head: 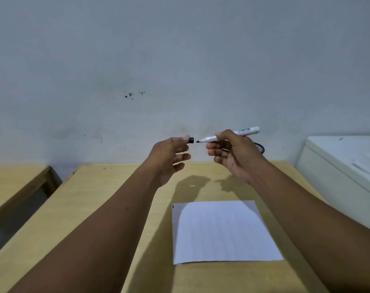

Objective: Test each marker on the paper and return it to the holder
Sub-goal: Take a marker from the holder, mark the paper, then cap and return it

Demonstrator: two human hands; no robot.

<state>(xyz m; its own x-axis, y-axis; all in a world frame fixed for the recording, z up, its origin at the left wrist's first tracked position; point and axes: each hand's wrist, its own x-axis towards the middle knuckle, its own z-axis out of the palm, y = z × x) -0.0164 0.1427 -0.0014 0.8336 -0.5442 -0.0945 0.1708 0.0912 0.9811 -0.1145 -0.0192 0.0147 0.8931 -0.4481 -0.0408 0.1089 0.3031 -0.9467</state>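
Note:
My right hand [232,155] grips a white marker [243,132] by its middle, held level above the table with its black tip pointing left and bare. My left hand [169,157] pinches the small black cap [191,140] between thumb and forefinger, a short gap from the tip. A white sheet of paper [224,231] lies flat on the wooden table [108,204] below both hands, with a tiny dark mark at its far left corner. Behind my right hand, a dark mesh holder [260,147] shows only as part of its rim.
A grey wall rises right behind the table's far edge. A second wooden table [15,180] stands to the left across a gap. A white cabinet or appliance [340,166] sits at the right, close to the table's edge.

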